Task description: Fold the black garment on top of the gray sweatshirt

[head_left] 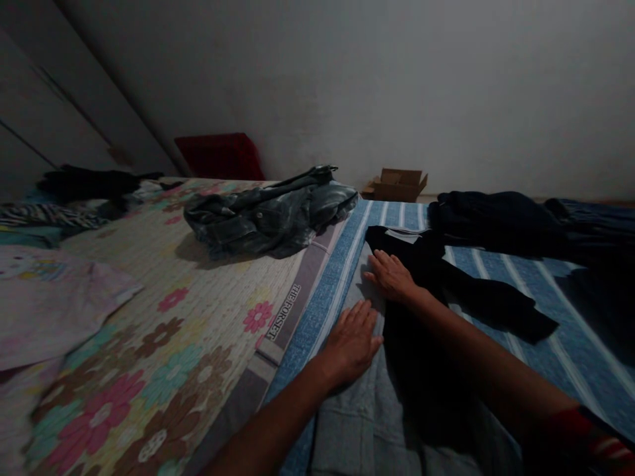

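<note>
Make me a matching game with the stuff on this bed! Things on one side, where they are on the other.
Things:
1. denim jacket
2. cardboard box
3. black garment
4. left hand

Places:
A. by the far wall
B. flat on grey cloth
C. bunched on the flowered mat
D. spread on the blue striped sheet, under the right hand

Pairs: 1-C, 2-A, 3-D, 4-B

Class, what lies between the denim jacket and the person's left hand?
In the head view, bare striped blue bedding lies between the denim jacket and the left hand.
</note>
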{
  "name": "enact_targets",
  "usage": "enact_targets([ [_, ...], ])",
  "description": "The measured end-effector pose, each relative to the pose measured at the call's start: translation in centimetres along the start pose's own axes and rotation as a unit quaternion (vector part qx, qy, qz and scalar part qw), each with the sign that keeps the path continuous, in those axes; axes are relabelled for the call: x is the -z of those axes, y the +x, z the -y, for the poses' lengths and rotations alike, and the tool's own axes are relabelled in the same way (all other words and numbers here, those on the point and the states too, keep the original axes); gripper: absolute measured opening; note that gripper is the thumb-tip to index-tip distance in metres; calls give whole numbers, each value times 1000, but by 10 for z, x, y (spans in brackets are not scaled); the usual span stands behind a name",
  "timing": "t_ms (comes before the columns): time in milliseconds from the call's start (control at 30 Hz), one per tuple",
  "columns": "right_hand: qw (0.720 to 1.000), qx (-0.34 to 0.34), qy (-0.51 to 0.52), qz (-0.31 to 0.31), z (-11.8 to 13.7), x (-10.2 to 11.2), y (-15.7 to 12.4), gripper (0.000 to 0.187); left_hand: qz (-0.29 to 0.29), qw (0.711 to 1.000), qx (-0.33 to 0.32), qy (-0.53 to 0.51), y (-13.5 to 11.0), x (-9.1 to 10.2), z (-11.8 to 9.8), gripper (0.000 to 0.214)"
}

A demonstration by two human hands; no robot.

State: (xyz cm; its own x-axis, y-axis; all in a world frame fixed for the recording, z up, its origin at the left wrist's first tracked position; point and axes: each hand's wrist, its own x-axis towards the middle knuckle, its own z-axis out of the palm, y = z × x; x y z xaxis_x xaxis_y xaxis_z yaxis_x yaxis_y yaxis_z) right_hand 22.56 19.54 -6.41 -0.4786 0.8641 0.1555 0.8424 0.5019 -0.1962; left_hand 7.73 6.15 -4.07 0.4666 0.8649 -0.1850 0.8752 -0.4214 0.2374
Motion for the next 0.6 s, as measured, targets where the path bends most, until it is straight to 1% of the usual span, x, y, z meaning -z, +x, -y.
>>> enact_targets([
  [100, 1000, 23, 3, 1, 15, -3, -2, 57, 6, 1000, 4, 3, -24, -9, -6, 57],
  [200, 999, 33, 5, 14, 23, -13, -7, 60, 8, 1000, 2, 3, -37, -15, -13, 61],
  [300, 999, 31, 5, 22, 24, -21, -12, 64, 11, 1000, -7, 2, -43, -19, -18, 67],
  [433, 999, 39, -1, 26, 21, -22, -14, 66, 9, 1000, -7, 9, -53, -27, -22, 70],
  [600, 999, 41, -7, 24, 22, -17, -14, 65, -36, 998, -26, 36, -70, -40, -25, 69],
])
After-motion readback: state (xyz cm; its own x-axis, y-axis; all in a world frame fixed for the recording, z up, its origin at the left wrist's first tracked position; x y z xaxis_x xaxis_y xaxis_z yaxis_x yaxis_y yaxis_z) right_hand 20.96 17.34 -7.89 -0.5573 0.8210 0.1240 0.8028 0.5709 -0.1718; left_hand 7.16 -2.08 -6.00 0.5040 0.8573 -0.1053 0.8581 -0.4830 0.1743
